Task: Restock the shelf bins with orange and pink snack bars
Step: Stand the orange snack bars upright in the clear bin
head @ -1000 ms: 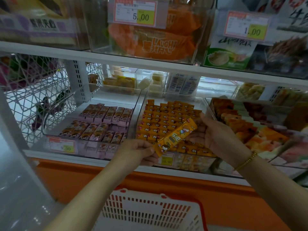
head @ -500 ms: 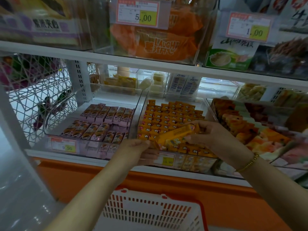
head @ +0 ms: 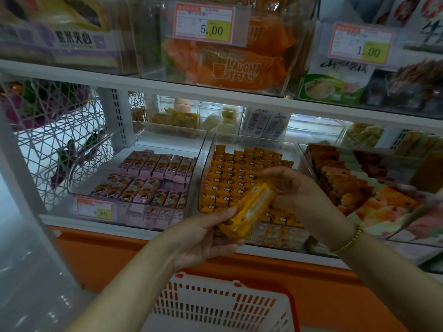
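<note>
Both hands are on one orange pack (head: pixel 247 209), just below centre of the frame: the left hand (head: pixel 206 236) grips its lower end, fingers curled beneath, and the right hand (head: pixel 294 190) pinches the upper end. The pack hangs tilted over the front edge of the orange bin (head: pixel 203 164), not yet set down. That bin looks close to full, with orange bars (head: pixel 230 173) in tight rows from back to front, so this one likely goes in at the near edge. Left of it, the pink bin (head: pixel 110 167) looks less done: pink bars (head: pixel 153 178) fill two loose rows, with bare floor showing on its left side. At the bottom edge, the red-rimmed basket (head: pixel 215 305) waits, but I can't make out any stock in it.
</note>
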Motion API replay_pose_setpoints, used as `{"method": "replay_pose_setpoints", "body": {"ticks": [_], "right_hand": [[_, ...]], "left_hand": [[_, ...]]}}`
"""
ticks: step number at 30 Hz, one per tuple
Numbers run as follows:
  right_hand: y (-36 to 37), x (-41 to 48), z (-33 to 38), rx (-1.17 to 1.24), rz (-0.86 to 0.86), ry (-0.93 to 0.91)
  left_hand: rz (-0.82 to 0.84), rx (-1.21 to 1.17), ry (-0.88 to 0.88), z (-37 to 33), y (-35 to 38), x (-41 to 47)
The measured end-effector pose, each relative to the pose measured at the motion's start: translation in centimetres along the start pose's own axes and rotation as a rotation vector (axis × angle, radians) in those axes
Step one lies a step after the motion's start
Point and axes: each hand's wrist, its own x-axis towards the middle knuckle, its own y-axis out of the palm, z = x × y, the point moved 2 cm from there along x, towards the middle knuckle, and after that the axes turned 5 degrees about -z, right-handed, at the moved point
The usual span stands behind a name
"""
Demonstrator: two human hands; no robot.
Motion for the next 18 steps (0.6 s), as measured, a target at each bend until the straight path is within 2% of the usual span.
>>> {"method": "replay_pose_setpoints", "body": {"ticks": [2,5,7,10,14,18], "right_hand": [[-0.5,0.4,-0.7,0.106,-0.081,0.134],[-0.4,0.3,-1.2,0.277,-0.142,0.330],[0.1,0.1,-1.4,0.237,-0.094,0.379],[1.1,-0.2,-1.5,0.124,-0.015,0.395],[1.1,0.4,-1.7,0.160,-0.057,0.389],[1.6,1.4,-1.3,0.169,-0.039,0.350]], "left_hand": [[-0.087,0.111,0.119,-0.3,0.1,0.3],[-0.322,0.501,0.352,-0.3,0.0,0.4],[-0.483,0.830,0.557,-0.2,-0.3,0.4],[-0.587,1.182,0.760,0.4,-0.5,0.8],[-0.628,1.274,0.902,0.0,-0.5,1.2],[-0.617,1.281,0.946,-0.8,-0.9,1.2]]}}
